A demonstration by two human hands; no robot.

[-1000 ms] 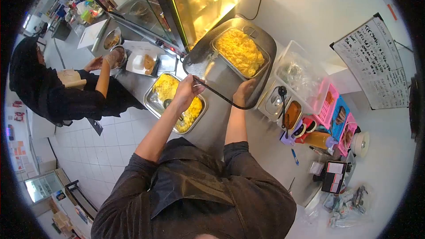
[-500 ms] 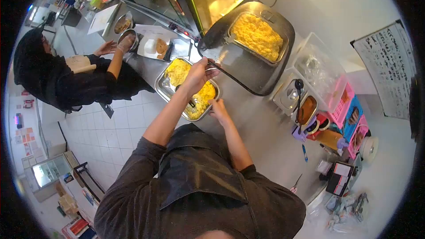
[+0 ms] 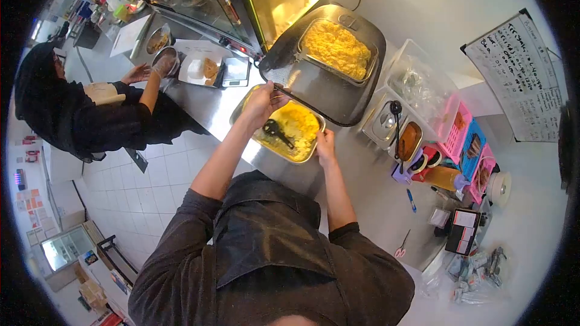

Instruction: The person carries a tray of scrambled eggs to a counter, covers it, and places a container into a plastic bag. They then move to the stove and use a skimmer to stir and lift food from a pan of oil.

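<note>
Both hands grip a steel tray (image 3: 263,142) of yellow rice that sits on the steel counter (image 3: 211,108), just near the big open cooker (image 3: 320,84). The left hand (image 3: 261,101) curls over the tray's far-left rim, fingers closed on the edge; the right hand (image 3: 326,142) pinches the near-right corner. Holding opposite sides like this keeps the tray level, probably so the rice stays in.

The tray is shallow, rectangular and shiny, with rounded corners. The rice fills mostly its right half, loose and clumpy, and a black spoon (image 3: 278,133) lies in it, handle pointing right and toward the person.

The cooker holds a second pan (image 3: 337,48) heaped with the same rice, its lid tipped open. To the left, another person (image 3: 72,115) works at a small bowl (image 3: 163,60) on the counter.
</note>
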